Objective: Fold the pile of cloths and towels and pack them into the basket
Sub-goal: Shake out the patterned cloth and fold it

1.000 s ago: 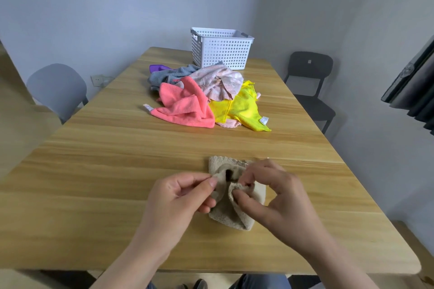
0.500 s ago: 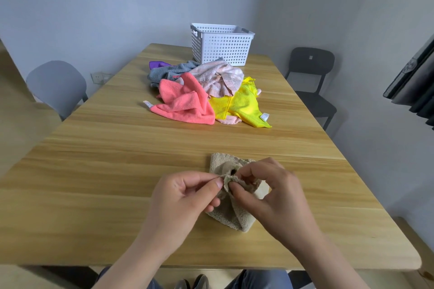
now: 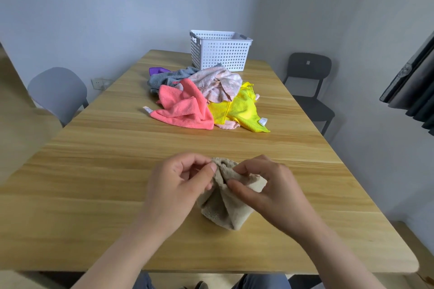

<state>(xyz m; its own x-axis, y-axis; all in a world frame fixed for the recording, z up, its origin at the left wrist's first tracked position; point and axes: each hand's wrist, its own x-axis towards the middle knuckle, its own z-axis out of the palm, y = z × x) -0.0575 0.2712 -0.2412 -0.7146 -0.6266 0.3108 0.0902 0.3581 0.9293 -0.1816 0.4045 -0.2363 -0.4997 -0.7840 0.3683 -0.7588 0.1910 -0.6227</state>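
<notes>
A small beige towel [image 3: 225, 209] lies bunched on the wooden table [image 3: 117, 171] near its front edge. My left hand [image 3: 178, 185] pinches its upper left part between thumb and fingers. My right hand [image 3: 265, 190] pinches the upper right part, so the cloth gathers between both hands. Farther back lies the pile: a pink cloth [image 3: 185, 107], a yellow cloth [image 3: 239, 111], a pale striped towel [image 3: 218, 83], a grey-blue towel [image 3: 169, 77] and a purple cloth [image 3: 157, 70]. The white perforated basket [image 3: 219, 50] stands behind the pile at the far end.
A grey chair [image 3: 58, 92] stands left of the table, a black chair [image 3: 307, 87] at the far right. A dark curtain [image 3: 413, 91] hangs on the right. Bare tabletop stretches between the beige towel and the pile.
Both hands have drawn the beige towel's top edge up and together, so it is more bunched than before. The pile and basket have not moved.
</notes>
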